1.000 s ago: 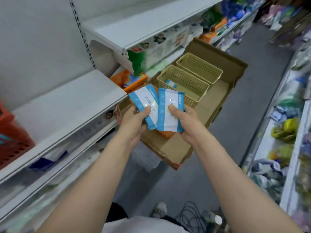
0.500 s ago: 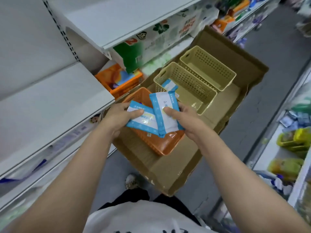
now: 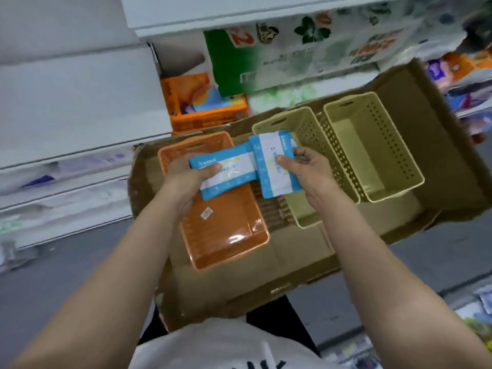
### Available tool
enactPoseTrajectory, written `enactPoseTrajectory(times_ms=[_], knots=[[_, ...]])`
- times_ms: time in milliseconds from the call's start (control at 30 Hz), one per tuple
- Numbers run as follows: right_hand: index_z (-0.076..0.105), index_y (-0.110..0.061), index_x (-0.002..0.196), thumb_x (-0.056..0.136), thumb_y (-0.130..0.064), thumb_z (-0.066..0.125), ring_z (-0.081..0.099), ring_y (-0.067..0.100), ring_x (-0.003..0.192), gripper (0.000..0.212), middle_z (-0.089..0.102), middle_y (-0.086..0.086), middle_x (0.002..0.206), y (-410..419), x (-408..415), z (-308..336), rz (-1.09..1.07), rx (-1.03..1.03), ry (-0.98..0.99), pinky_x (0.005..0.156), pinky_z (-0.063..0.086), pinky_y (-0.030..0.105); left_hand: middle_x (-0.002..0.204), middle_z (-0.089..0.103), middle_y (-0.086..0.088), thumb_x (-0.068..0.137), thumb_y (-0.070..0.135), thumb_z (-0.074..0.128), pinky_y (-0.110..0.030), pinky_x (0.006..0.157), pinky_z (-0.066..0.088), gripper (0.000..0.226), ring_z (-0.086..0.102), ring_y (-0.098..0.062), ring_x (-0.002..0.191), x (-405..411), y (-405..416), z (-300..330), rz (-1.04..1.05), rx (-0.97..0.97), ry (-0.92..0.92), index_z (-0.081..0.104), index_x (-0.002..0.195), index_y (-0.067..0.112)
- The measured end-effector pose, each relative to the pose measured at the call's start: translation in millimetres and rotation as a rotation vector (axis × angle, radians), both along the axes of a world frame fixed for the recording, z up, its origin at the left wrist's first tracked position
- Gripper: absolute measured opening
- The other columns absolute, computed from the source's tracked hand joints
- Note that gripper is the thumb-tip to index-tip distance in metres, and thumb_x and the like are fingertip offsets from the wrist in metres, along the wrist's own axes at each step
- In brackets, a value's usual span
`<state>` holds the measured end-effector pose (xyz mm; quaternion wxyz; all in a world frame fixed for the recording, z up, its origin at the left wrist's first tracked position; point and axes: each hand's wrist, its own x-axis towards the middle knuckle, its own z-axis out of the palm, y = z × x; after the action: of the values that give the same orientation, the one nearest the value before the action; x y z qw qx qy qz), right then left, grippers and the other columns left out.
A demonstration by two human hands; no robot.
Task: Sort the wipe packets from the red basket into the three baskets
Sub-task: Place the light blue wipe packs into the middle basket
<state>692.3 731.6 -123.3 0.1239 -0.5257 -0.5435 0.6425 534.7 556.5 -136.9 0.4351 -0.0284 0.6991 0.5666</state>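
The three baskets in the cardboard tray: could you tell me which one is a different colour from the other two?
The orange basket, nearest the person and under the left hand. The middle basket and far basket are both pale yellow.

Apparently a red "2" on the green-and-white shelf pack (image 3: 239, 57); the rest blurred.

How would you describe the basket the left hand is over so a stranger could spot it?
A brown cardboard tray holds three plastic baskets in a row. The orange basket sits leftmost, under the left hand. Its two neighbours, the middle basket and far basket, are pale yellow.
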Motion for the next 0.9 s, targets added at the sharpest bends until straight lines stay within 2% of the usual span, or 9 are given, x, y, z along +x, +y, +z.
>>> enactPoseTrajectory(times_ms=[100, 167, 233, 333, 400, 567, 667, 767, 900], knots=[[0.063, -0.018, 0.085, 0.079, -0.006, 0.080, 0.066, 0.006, 0.059, 0.022, 0.069, -0.005, 0.071, 35.8, 9.2, -2.4, 0.068, 0.046, 0.011, 0.059, 0.054, 0.025, 0.104, 0.075, -0.010, 0.076, 0.012, 0.082, -0.053, 0.088, 0.057, 0.037, 0.073, -0.027, 0.093, 41.7, 23.0, -4.2, 0.189, 0.030, -0.070, 0.065, 0.109, 0.010], [0.063, -0.019, 0.086, 0.081, -0.008, 0.079, 0.066, 0.009, 0.065, 0.020, 0.068, -0.004, 0.076, 55.4, 14.4, -5.3, 0.107, 0.079, 0.002, 0.065, 0.056, 0.027, 0.104, 0.074, -0.009, 0.081, 0.008, 0.078, -0.046, 0.086, 0.059, 0.026, 0.074, -0.023, 0.090, 62.4, 33.7, -1.9, 0.296, 0.035, -0.084, 0.064, 0.104, 0.011], [0.066, -0.018, 0.094, 0.083, -0.012, 0.078, 0.065, 0.012, 0.073, 0.017, 0.066, -0.003, 0.084, 74.9, 16.3, -11.2, 0.165, 0.134, -0.066, 0.070, 0.054, 0.029, 0.105, 0.073, -0.008, 0.083, 0.008, 0.076, -0.041, 0.083, 0.060, 0.025, 0.074, -0.022, 0.091, 71.7, 39.0, 1.3, 0.378, 0.033, -0.074, 0.064, 0.105, 0.012], [0.068, -0.009, 0.114, 0.085, -0.014, 0.076, 0.061, 0.009, 0.074, 0.031, 0.066, -0.003, 0.088, 96.7, 13.0, -27.8, 0.284, 0.248, -0.194, 0.067, 0.049, 0.022, 0.104, 0.072, -0.005, 0.085, 0.009, 0.075, -0.039, 0.084, 0.060, 0.023, 0.073, -0.022, 0.095, 70.6, 36.0, 1.3, 0.464, 0.027, -0.035, 0.062, 0.102, 0.016], [0.067, -0.011, 0.116, 0.084, -0.019, 0.077, 0.061, 0.012, 0.080, 0.035, 0.065, 0.001, 0.097, 102.7, 9.7, -40.5, 0.435, 0.351, -0.329, 0.067, 0.047, 0.018, 0.102, 0.071, -0.003, 0.085, 0.010, 0.076, -0.039, 0.084, 0.060, 0.023, 0.073, -0.021, 0.095, 68.3, 34.0, -0.7, 0.481, 0.012, -0.031, 0.060, 0.099, 0.019], [0.069, -0.013, 0.111, 0.080, -0.025, 0.081, 0.063, 0.017, 0.093, 0.035, 0.065, 0.002, 0.102, 109.5, 2.4, -68.1, 0.714, 0.493, -0.511, 0.078, 0.050, 0.027, 0.105, 0.073, -0.001, 0.084, 0.018, 0.078, -0.031, 0.074, 0.061, 0.036, 0.074, -0.014, 0.088, 69.3, 30.7, -9.9, 0.485, -0.002, -0.040, 0.063, 0.116, 0.016], [0.071, -0.013, 0.115, 0.081, -0.022, 0.081, 0.065, 0.017, 0.102, 0.037, 0.068, 0.002, 0.113, 114.3, -3.2, -82.1, 0.826, 0.520, -0.553, 0.089, 0.052, 0.028, 0.109, 0.073, 0.001, 0.083, 0.022, 0.079, -0.034, 0.079, 0.061, 0.039, 0.074, -0.014, 0.092, 69.5, 28.3, -14.8, 0.468, 0.003, -0.048, 0.063, 0.119, 0.018], [0.070, -0.014, 0.120, 0.082, -0.022, 0.079, 0.063, 0.018, 0.113, 0.039, 0.067, 0.005, 0.126, 122.3, -11.3, -96.7, 0.946, 0.538, -0.583, 0.102, 0.047, 0.028, 0.110, 0.074, 0.002, 0.081, 0.025, 0.081, -0.039, 0.084, 0.060, 0.040, 0.073, -0.015, 0.095, 70.1, 33.3, -21.2, 0.461, -0.017, -0.047, 0.065, 0.118, 0.019], [0.069, -0.011, 0.122, 0.085, -0.019, 0.076, 0.059, 0.019, 0.121, 0.038, 0.063, 0.006, 0.132, 127.9, -30.1, -114.0, 1.078, 0.543, -0.519, 0.107, 0.042, 0.026, 0.112, 0.073, 0.000, 0.082, 0.026, 0.080, -0.041, 0.087, 0.059, 0.042, 0.073, -0.017, 0.098, 74.3, 46.8, -26.6, 0.530, -0.039, 0.004, 0.065, 0.120, 0.017]])
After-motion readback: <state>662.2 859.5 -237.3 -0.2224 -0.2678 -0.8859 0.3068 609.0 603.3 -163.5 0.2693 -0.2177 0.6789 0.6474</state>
